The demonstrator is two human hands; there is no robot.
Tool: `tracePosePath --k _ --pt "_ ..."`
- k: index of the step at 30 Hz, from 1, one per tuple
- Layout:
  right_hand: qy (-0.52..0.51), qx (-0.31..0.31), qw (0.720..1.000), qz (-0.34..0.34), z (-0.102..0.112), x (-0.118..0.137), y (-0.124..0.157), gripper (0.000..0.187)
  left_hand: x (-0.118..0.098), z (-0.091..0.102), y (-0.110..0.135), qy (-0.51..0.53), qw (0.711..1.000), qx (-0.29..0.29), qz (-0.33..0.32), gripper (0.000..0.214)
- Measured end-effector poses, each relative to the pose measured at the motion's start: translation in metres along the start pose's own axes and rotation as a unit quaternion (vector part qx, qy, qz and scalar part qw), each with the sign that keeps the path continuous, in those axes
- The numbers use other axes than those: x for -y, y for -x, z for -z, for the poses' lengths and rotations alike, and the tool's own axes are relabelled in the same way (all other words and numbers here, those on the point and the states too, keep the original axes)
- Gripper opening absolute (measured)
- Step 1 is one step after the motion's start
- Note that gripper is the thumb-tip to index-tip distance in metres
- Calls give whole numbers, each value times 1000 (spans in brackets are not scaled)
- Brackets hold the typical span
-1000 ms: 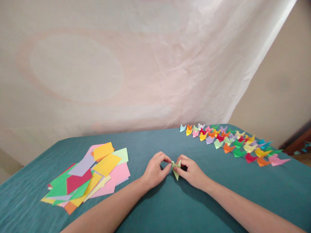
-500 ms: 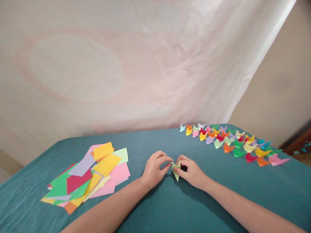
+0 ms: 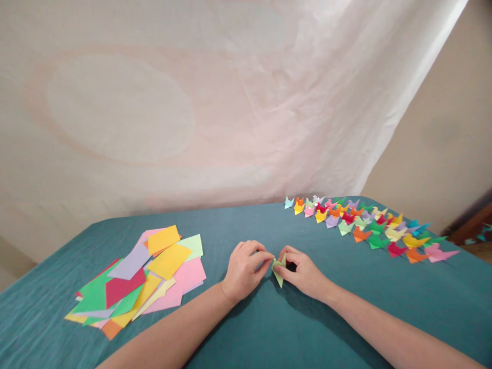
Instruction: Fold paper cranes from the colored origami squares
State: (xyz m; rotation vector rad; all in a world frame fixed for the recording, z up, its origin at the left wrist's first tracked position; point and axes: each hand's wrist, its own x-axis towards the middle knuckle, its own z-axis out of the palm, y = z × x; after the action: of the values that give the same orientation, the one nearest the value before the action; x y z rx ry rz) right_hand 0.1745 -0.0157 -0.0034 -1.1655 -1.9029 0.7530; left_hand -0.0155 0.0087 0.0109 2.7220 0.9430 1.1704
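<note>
Worktop (image 3: 246, 335): covered in dark teal cloth, creased at left. Two bare forearms cross its near edge.

Pile of paper sheets (image 3: 132, 287), left: loose, fanned, overlapping; yellow, orange, crimson, green, lilac, pink, cream. Upper sheets partly cover lower ones. Lies beside the left forearm, apart from it.

Folded pale-green paper (image 3: 280, 280), one: between the two hands, at the middle of the worktop, a point directed toward the near edge. Partly covered by fingers.

Right hand (image 3: 303, 271): pinching the paper's right side, thumb across its front, fingers curled behind.

Left hand (image 3: 246, 270): thumb and forefinger pinching the paper's upper left tip, which they largely hide.

Folded paper birds (image 3: 378, 242), many: mixed colours, set close in slanting rows at far right, well apart from the hands. Pink bird (image 3: 438, 253) at the near right end; light-blue bird (image 3: 289, 203) at the far left end. Front birds partly screen those behind.

Pale cloth backdrop (image 3: 230, 102): hung behind the worktop, wrinkled, faint oval pattern at left.

Plain wall (image 3: 438, 138): beyond, at right.
</note>
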Motion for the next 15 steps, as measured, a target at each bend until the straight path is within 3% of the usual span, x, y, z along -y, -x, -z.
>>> tracePosePath --k 15 --pt "-2 2 1000 8 0 -1 1 17 0 1 -1 -2 1000 -1 7 16"
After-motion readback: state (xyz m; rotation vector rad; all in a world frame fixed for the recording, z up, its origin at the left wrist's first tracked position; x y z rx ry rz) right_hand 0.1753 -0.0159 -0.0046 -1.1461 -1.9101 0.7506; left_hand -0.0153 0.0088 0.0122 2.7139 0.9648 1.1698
